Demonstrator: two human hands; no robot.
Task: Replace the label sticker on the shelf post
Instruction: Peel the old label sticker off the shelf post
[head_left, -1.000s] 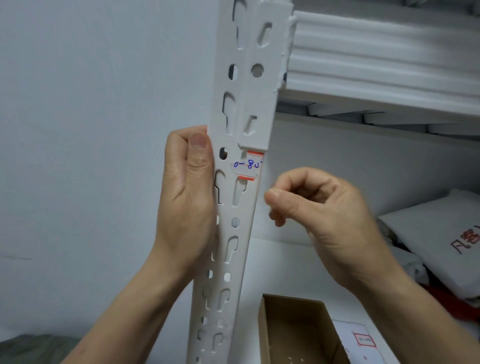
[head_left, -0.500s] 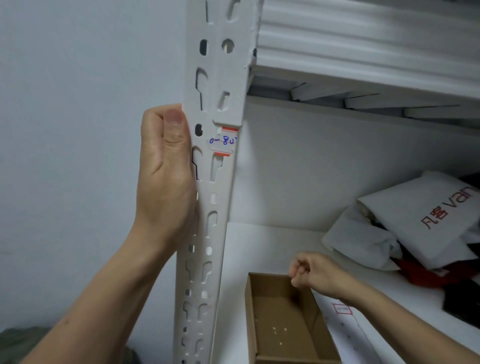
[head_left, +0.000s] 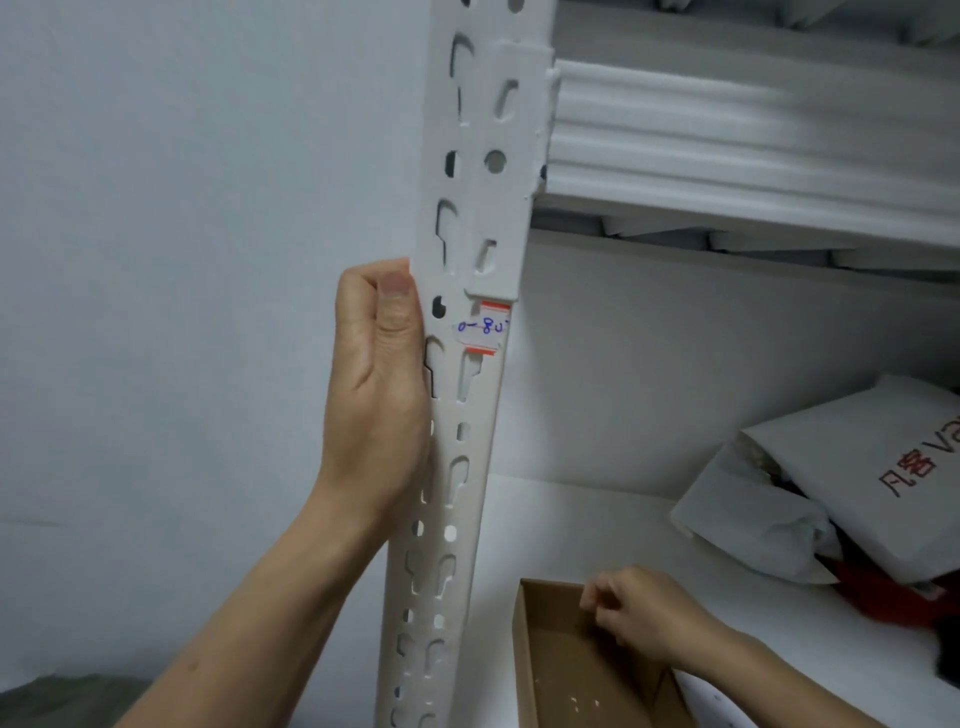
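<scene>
Head view, nearest first. The right hand (head_left: 644, 613) hangs low over the open top of a cardboard box (head_left: 556, 675), its fingers curled toward the palm. Whether they pinch anything cannot be told from this view. The position suggests the box serves as a bin or supply tray for sticker pieces, which would explain why the hand is well apart from the post.

The left hand (head_left: 379, 395) grips the shelf post (head_left: 457, 493). Its thumb lies flat up the post's left edge and its fingers wrap out of sight behind. This hold probably steadies the slotted upright and marks the working height, since the thumb tip sits level with the label.

The label sticker (head_left: 483, 332) is white, with a red band above and below and blue handwriting between. It adheres to the post's right face, just beneath the bracket of the upper shelf (head_left: 727, 119), and its lower left corner looks slightly lifted. It is not yet removed, so the task is judged to be at an early stage.

Beyond the post, the lower shelf board (head_left: 571, 519) carries the box and, to the right, white packages (head_left: 810, 499) with red print. A plain wall (head_left: 156, 208) closes the view.
</scene>
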